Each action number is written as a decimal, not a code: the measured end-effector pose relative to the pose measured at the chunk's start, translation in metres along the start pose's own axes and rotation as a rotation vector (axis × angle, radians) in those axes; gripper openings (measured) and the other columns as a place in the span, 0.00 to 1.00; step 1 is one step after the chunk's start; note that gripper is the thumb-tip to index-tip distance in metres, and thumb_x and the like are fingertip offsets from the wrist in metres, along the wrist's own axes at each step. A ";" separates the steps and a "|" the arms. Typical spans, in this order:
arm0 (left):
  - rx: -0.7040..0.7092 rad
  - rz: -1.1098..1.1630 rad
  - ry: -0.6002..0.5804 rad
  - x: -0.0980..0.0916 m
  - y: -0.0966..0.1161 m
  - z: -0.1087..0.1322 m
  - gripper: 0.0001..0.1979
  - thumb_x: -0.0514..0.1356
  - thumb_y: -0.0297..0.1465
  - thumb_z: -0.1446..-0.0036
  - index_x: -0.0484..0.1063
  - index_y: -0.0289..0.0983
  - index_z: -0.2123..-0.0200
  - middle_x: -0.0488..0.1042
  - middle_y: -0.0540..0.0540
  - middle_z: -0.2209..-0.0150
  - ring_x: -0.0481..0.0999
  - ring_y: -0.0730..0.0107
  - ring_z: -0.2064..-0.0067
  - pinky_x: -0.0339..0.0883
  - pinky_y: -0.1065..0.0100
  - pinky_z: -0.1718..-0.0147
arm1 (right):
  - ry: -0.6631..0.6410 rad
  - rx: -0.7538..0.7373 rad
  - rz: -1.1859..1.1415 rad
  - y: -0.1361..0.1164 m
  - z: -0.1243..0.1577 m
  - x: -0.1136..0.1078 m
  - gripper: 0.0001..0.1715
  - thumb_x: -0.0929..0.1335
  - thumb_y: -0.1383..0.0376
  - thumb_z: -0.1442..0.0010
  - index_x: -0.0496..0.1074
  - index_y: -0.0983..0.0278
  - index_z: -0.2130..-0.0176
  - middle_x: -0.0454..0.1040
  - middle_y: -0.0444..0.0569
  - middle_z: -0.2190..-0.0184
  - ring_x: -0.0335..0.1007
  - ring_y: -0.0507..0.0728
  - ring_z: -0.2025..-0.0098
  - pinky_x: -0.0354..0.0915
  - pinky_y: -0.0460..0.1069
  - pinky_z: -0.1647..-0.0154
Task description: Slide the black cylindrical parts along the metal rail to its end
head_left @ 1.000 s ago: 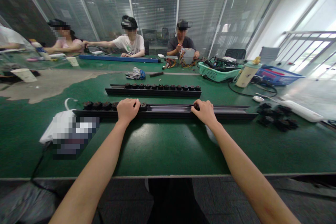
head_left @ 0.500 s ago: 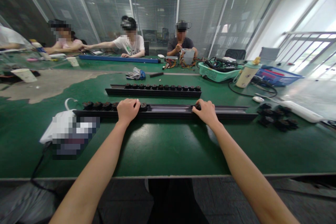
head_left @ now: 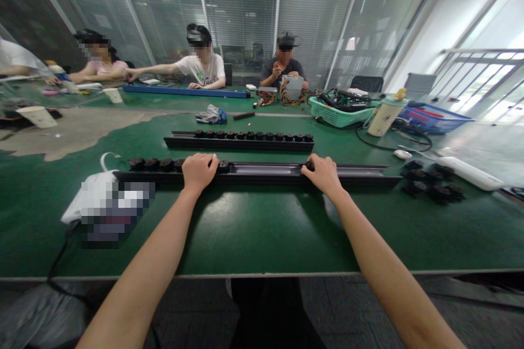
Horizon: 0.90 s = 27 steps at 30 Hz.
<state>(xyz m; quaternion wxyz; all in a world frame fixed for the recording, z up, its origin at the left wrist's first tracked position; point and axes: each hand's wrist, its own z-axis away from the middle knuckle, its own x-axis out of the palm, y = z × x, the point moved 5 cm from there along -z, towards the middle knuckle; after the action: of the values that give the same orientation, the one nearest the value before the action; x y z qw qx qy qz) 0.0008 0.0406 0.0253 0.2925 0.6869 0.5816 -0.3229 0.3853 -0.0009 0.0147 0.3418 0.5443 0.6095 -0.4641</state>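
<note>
A long black rail [head_left: 266,179] with a bright inner channel lies across the green table in front of me. Black round pieces [head_left: 166,164] sit in a row in its left part. My left hand [head_left: 199,172] is closed over the rail at that row, hiding some pieces; one more round piece [head_left: 223,166] shows just right of its thumb. Farther right along the channel, my right hand [head_left: 321,173] pinches a single black round piece [head_left: 310,166], its fingertips partly hidden. Several loose black pieces [head_left: 434,182] lie off the rail's right end.
Behind my rail stands a shorter black rail [head_left: 239,144] filled with similar pieces. A white device [head_left: 94,196] and a blurred flat object [head_left: 123,212] lie at left. Farther back are a green basket [head_left: 341,116], a bottle [head_left: 387,114], a blue basket [head_left: 438,120] and people seated opposite.
My right hand has shifted very slightly to the right with the round piece. The left hand stays in the same place on the rail.
</note>
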 end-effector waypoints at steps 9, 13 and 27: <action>-0.005 0.008 -0.004 -0.002 0.001 0.000 0.24 0.47 0.39 0.30 0.77 0.38 0.71 0.81 0.39 0.65 0.77 0.54 0.61 0.57 0.59 0.65 | -0.023 0.011 0.023 0.001 0.001 -0.003 0.16 0.64 0.56 0.34 0.74 0.61 0.53 0.80 0.57 0.57 0.67 0.67 0.53 0.56 0.54 0.55; -0.007 -0.004 -0.009 -0.002 0.002 0.000 0.24 0.47 0.39 0.30 0.78 0.38 0.71 0.81 0.38 0.65 0.77 0.55 0.62 0.57 0.60 0.65 | -0.036 0.025 0.033 0.003 0.001 -0.004 0.16 0.64 0.56 0.34 0.74 0.61 0.53 0.80 0.57 0.57 0.67 0.67 0.53 0.56 0.55 0.55; -0.033 0.014 -0.021 -0.003 0.001 0.000 0.25 0.47 0.40 0.31 0.79 0.38 0.70 0.81 0.37 0.64 0.77 0.54 0.61 0.59 0.60 0.64 | -0.019 0.049 0.006 0.012 -0.001 -0.005 0.16 0.65 0.56 0.36 0.75 0.61 0.55 0.80 0.57 0.58 0.67 0.67 0.54 0.57 0.55 0.55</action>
<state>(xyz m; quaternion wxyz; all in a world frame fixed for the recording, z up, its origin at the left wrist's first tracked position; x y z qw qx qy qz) 0.0014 0.0387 0.0271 0.3121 0.6827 0.5789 -0.3186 0.3984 -0.0020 0.0168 0.3357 0.5500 0.5930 -0.4828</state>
